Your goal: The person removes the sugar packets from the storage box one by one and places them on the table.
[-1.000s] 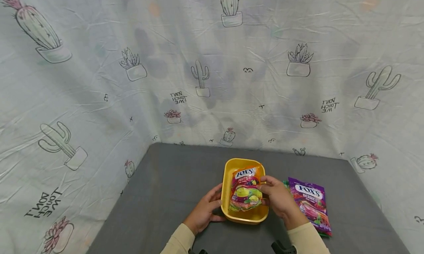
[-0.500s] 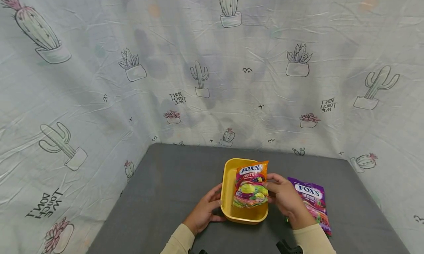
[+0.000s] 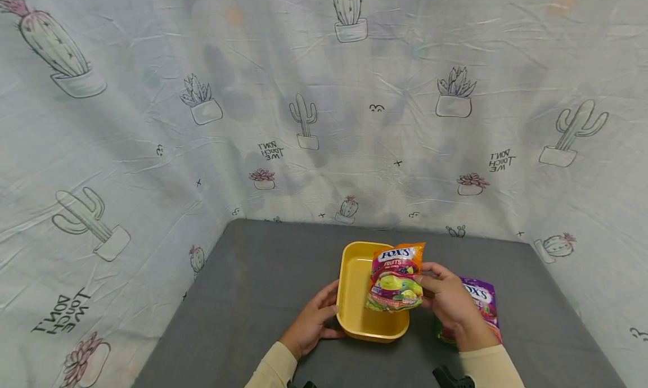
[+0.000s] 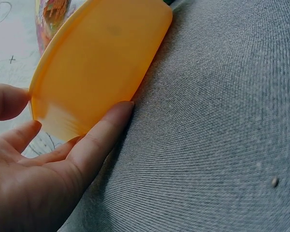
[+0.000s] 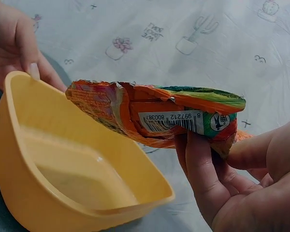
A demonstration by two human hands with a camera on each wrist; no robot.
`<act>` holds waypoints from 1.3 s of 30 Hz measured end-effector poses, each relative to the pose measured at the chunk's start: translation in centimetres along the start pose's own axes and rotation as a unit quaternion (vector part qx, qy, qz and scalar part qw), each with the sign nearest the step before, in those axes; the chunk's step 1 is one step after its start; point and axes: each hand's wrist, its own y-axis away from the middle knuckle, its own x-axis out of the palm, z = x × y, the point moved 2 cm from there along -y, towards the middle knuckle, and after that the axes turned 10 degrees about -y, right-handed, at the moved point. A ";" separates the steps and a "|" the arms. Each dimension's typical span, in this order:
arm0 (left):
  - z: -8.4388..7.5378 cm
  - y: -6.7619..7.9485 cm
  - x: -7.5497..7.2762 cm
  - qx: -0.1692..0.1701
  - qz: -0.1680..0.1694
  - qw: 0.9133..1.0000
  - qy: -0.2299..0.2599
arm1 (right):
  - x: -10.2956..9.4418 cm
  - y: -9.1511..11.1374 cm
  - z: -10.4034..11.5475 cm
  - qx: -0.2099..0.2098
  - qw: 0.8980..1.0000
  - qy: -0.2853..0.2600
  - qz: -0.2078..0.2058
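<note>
In the head view, a yellow plastic tub sits on the grey tabletop. My left hand touches its left side, fingertips against the outer wall and rim. The left wrist view shows those fingers mostly straight along the wall. My right hand pinches a bag of Fox's Fruits candies by its right edge, between thumb and fingers. The bag overlaps the tub's right side in the head view. From the right wrist, the bag's barcode end shows, raised above the tub rim.
A purple bag of Fox's Berries candies lies to the right, partly hidden by my right hand, with a bit of green under it. Behind the grey tabletop hangs a pale cactus-print cloth.
My right hand has lifted the Fox's Fruits bag from inside the tub and moved it to the right, covering more of the purple bag. The left hand and tub have stayed put.
</note>
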 end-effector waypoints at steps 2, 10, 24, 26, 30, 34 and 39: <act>0.0 0.0 0.0 0.000 0.001 1.000 0.000 | -0.3 0.1 0.1 -0.001 1.000 0.001 -0.006; 0.1 0.1 -0.1 0.003 0.003 1.000 -0.002 | -1.4 0.7 0.2 -0.002 1.000 -0.007 -0.010; 0.0 0.4 -0.2 -0.001 0.003 1.000 -0.003 | -4.3 1.6 1.3 -0.064 0.997 -0.031 -0.011; 0.0 0.4 -0.2 0.001 0.003 1.000 -0.004 | -4.6 1.6 1.2 -0.066 0.997 -0.031 -0.016; 0.1 0.4 -0.2 0.003 0.003 1.000 -0.002 | -5.4 1.8 0.9 -0.061 0.997 -0.036 -0.022; 0.1 0.4 -0.1 0.004 0.007 1.000 0.000 | -6.5 2.2 0.6 -0.056 0.996 -0.061 -0.017; 0.0 0.5 -0.2 0.007 0.004 1.000 -0.001 | -7.9 2.9 0.6 -0.053 0.996 -0.067 -0.019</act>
